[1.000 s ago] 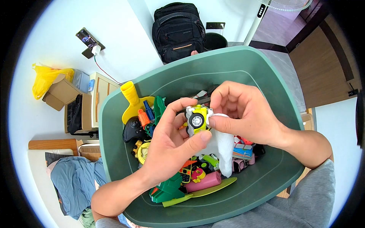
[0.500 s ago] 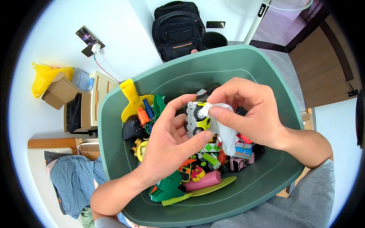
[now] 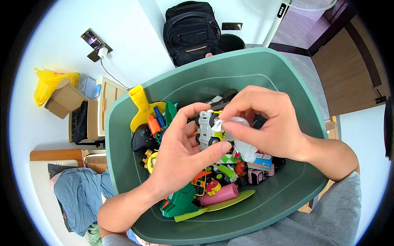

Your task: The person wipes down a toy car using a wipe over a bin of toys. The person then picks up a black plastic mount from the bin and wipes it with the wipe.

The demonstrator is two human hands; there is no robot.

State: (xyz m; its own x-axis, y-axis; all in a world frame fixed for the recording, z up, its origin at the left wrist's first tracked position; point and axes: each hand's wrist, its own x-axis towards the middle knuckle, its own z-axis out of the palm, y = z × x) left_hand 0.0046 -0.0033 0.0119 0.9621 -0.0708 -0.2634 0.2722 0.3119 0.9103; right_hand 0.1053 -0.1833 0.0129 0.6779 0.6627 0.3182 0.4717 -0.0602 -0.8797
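My left hand (image 3: 177, 152) grips the toy car (image 3: 205, 129), underside facing me, above the green tub (image 3: 287, 184). My right hand (image 3: 281, 123) pinches the white cloth (image 3: 246, 151) near one wheel (image 3: 214, 119). Caution: excessive cloth pressure or slack grip could drop the car onto the toys (image 3: 226, 173) below.

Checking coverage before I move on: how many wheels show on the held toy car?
4 wheels on the toy car: two along the edge nearer the white cloth, two along the opposite edge, partly hidden.

A white wall (image 3: 127, 37) rises beyond the far edge of the tub (image 3: 230, 67); a cream cabinet (image 3: 107, 101) stands near its far-left corner, grey floor (image 3: 306, 67) past the far-right.
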